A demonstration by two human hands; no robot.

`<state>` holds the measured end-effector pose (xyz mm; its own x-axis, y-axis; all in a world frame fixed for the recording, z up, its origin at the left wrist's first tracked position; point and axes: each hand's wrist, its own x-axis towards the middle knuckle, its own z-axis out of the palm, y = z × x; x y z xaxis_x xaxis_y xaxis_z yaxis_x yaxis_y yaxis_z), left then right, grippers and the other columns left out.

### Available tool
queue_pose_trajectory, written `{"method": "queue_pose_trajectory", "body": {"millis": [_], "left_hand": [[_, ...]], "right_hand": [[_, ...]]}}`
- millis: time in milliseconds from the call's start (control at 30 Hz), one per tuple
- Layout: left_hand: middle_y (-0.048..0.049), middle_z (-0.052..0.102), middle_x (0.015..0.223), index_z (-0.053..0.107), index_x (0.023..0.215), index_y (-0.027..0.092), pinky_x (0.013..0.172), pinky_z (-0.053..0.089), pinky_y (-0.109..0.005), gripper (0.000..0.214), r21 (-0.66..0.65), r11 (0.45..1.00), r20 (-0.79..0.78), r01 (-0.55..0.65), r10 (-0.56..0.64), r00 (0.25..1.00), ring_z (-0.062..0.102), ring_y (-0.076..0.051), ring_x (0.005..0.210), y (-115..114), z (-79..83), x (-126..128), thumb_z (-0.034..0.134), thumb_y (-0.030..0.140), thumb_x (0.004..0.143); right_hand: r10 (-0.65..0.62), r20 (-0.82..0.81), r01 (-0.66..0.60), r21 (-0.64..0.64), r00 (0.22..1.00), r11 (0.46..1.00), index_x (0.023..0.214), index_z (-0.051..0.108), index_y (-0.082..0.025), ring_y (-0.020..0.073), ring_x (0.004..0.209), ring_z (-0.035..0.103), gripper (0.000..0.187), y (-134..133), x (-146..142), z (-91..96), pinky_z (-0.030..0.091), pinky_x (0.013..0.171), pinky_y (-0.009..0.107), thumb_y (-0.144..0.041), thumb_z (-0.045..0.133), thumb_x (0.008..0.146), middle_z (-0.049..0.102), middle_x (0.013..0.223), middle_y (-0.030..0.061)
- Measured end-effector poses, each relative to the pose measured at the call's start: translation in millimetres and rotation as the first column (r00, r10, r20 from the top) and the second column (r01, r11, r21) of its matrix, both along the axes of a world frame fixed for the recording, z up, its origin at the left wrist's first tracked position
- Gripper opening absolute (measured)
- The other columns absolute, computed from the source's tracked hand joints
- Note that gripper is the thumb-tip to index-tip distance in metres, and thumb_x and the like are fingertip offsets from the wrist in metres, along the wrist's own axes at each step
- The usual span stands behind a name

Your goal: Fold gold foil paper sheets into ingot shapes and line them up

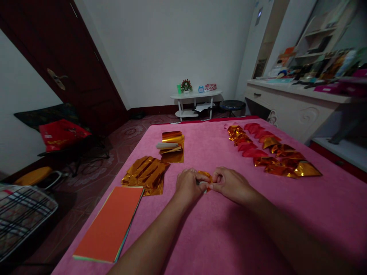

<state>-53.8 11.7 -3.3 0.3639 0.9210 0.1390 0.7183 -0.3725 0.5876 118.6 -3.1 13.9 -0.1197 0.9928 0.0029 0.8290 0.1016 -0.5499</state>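
Between my two hands, just above the pink cloth, is a small piece of gold foil paper (pixel 208 177), mostly covered by fingers. My left hand (pixel 189 185) pinches its left side with thumb and forefinger. On its right side, the curled fingers and thumb of my right hand (pixel 228 183) grip it too. A pale patch shows under the fingertips; I cannot tell what it is. To the left lies a stack of creased gold foil sheets (pixel 146 173). Beyond it, a grey rounded object (pixel 167 145) rests on flatter gold foil sheets (pixel 173 156).
A stack of coloured paper (pixel 110 223), orange on top, lies at the table's left edge. Folded gold and red foil pieces (pixel 282 160) form two rows at the right. The pink cloth (pixel 229 240) covers the table. A dresser (pixel 298 99) stands beyond the right side.
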Motion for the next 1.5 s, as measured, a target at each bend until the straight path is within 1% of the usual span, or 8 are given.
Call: {"method": "queue_pose_trajectory", "body": {"millis": [133,567,700,833,900,1067,1333,1500], "left_hand": [[0.0012,0.07,0.089,0.074,0.096,0.036,0.075,0.045,-0.027,0.026,-0.034,0.999,-0.005,0.02,-0.02,1.0,0.059,-0.018,0.085,2.3,1.4,-2.1,0.072,0.039,0.071],[0.001,0.066,0.083,0.073,0.098,0.036,0.074,0.043,-0.026,0.027,-0.043,0.999,-0.038,0.02,-0.022,0.999,0.058,-0.017,0.081,1.3,5.5,-2.4,0.069,0.031,0.072],[0.001,0.065,0.078,0.074,0.093,0.036,0.072,0.043,-0.027,0.021,-0.032,0.999,-0.007,0.044,-0.044,0.999,0.058,-0.017,0.079,1.8,3.6,-3.7,0.068,0.034,0.073],[-0.0007,0.069,0.083,0.075,0.091,0.026,0.072,0.045,-0.026,0.02,-0.124,0.985,0.223,0.119,-0.089,0.971,0.06,-0.016,0.078,7.0,-0.3,-9.7,0.064,0.025,0.074],[-0.0039,0.071,0.084,0.075,0.09,0.018,0.068,0.047,-0.025,0.02,-0.232,0.963,0.399,0.136,-0.033,0.916,0.061,-0.015,0.074,11.7,-1.0,-14.2,0.061,0.023,0.076],[-0.0075,0.07,0.075,0.073,0.078,0.01,0.065,0.048,-0.025,0.015,-0.224,0.975,0.59,0.008,0.129,0.797,0.062,-0.015,0.067,23.8,-2.8,-25.8,0.063,0.021,0.075],[-0.0063,0.071,0.08,0.076,0.081,0.015,0.071,0.05,-0.026,0.034,-0.067,0.993,0.447,0.1,-0.059,0.892,0.064,-0.015,0.075,29.8,-6.7,-38.2,0.047,-0.001,0.071],[-0.0066,0.071,0.086,0.076,0.082,0.016,0.078,0.051,-0.028,0.033,-0.011,0.974,0.391,0.226,-0.204,0.897,0.065,-0.016,0.082,30.1,-3.9,-47.0,0.048,0.001,0.073]], "right_hand": [[-0.062,0.102,0.059,0.03,0.993,0.998,0.068,0.059,-0.023,0.0149,0.067,0.056,0.02,-3.4,-7.3,-0.2,0.032,0.057,0.025,-0.039,0.07,0.068,0.064,0.077,-0.001],[0.016,0.194,-0.017,0.006,0.981,1.0,0.065,0.054,-0.022,0.0137,0.06,0.052,0.019,-11.9,-15.6,-2.9,0.022,0.053,0.026,-0.03,0.069,0.072,0.063,0.068,-0.0029],[0.054,0.186,-0.069,0.079,0.981,0.994,0.075,0.055,-0.023,0.0142,0.065,0.054,0.014,-15.5,-17.3,-7.3,0.025,0.056,0.026,-0.026,0.068,0.074,0.063,0.075,-0.002],[0.093,0.132,-0.11,0.131,0.987,0.985,0.089,0.054,-0.021,0.0141,0.073,0.054,0.021,-13.5,-16.4,-14.3,0.03,0.06,0.025,-0.018,0.067,0.072,0.06,0.09,0.0006],[0.12,0.087,-0.13,0.117,0.989,0.985,0.092,0.055,-0.021,0.0139,0.076,0.054,0.026,-11.0,-14.8,-16.3,0.032,0.063,0.024,-0.014,0.066,0.07,0.058,0.093,0.0004],[0.196,0.049,-0.199,0.055,0.979,0.978,0.092,0.059,-0.021,0.0147,0.079,0.055,0.025,-7.9,-10.7,-9.7,0.037,0.067,0.024,-0.012,0.064,0.069,0.057,0.093,0.0008],[0.203,0.353,-0.259,0.121,0.914,0.958,0.091,0.062,-0.019,0.0213,0.089,0.055,0.02,-20.6,-25.5,1.1,0.038,0.069,0.03,-0.011,0.052,0.076,0.058,0.095,0.0065],[0.196,0.47,-0.316,0.19,0.86,0.929,0.092,0.064,-0.02,0.0212,0.085,0.056,0.029,-21.8,-28.7,0.9,0.039,0.065,0.03,-0.004,0.045,0.077,0.06,0.092,0.0062]]}}
